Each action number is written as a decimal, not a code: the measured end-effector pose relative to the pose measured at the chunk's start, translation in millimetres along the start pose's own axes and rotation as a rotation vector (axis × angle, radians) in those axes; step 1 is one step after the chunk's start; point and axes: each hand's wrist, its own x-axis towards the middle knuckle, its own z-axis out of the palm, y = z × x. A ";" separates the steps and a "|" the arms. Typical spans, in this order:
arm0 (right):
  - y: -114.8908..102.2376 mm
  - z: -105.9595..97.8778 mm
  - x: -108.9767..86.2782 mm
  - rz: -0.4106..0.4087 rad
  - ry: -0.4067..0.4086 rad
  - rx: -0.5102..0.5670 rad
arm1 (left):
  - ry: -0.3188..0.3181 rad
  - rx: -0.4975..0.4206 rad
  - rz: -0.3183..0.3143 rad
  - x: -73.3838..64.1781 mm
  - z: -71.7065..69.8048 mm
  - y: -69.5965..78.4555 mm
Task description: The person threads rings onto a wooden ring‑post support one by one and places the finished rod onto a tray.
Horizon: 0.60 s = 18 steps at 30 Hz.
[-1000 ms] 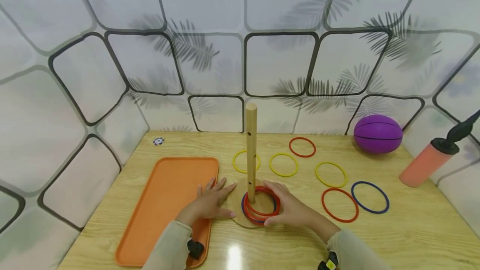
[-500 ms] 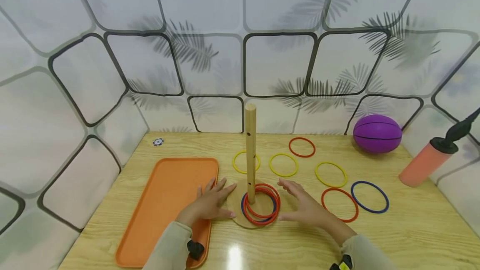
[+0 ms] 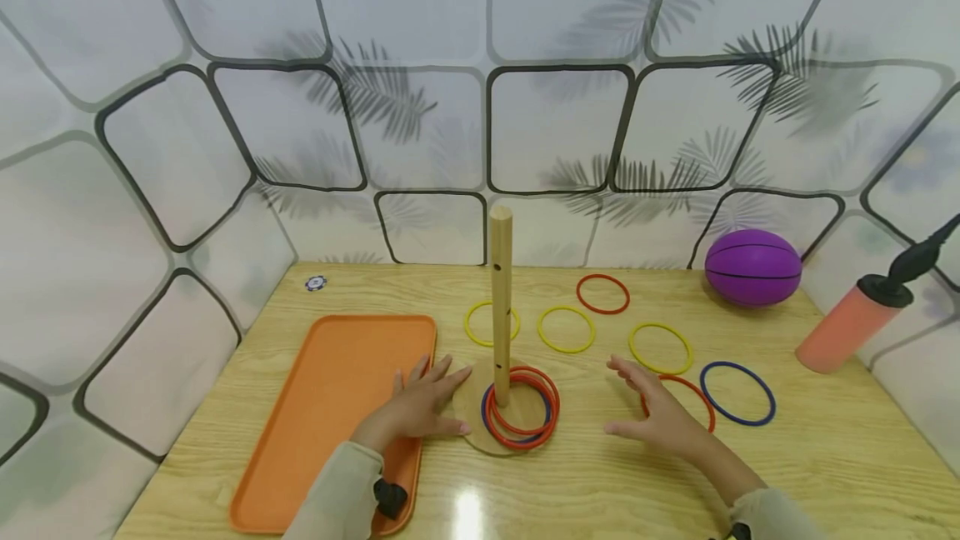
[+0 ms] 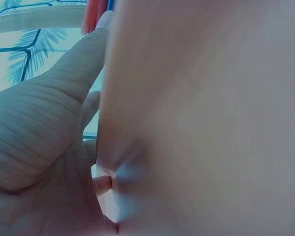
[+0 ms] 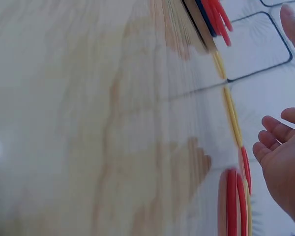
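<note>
Head view: a red ring (image 3: 702, 396) lies partly hidden behind the spread right hand (image 3: 662, 418), showing toward its two o'clock.

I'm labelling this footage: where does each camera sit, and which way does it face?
Head: worn on the head, looks forward and down at the wooden post and orange tray; left hand, right hand and sleeves show.
Left wrist: on that wrist, looks along the left hand, the only one showing; a blurred surface fills much of it.
Right wrist: on that wrist, looks low across the tabletop; only the right hand shows.
Shared: head and right wrist both show the red rings at the post's foot.
</note>
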 end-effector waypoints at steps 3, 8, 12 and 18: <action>5.4 -8.0 -8.4 0.000 0.035 -0.052 | -0.001 0.010 0.001 0.5 0.0 -0.4; 12.6 -22.3 -22.5 0.039 0.079 -0.149 | -0.005 0.021 0.001 0.8 -0.4 -0.4; 16.0 -34.3 -32.1 0.095 0.096 -0.151 | -0.006 0.016 0.006 -0.1 -1.2 1.4; 22.7 -46.6 -43.5 0.187 0.102 -0.158 | -0.006 0.002 -0.002 -1.0 -2.2 3.7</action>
